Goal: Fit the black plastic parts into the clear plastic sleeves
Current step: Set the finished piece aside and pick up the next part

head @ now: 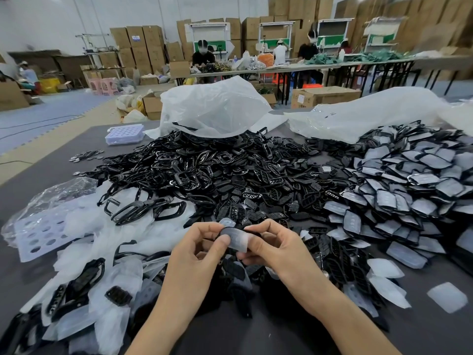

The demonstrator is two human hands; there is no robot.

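Warehouse desk (435, 331) heaped with stock | we see black plastic part (230, 230) partly inside clear sleeve (241, 241), long axis left-to-right | left hand (202, 243) pinches part's left end, right hand (272, 245) pinches sleeve | both equally near

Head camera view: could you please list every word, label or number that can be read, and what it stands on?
Blue label on a stacked cardboard box: too blurred to read.
Dark print on the carton on the floor: too small to read.
Black plastic parts and clear plastic sleeves: no text visible.
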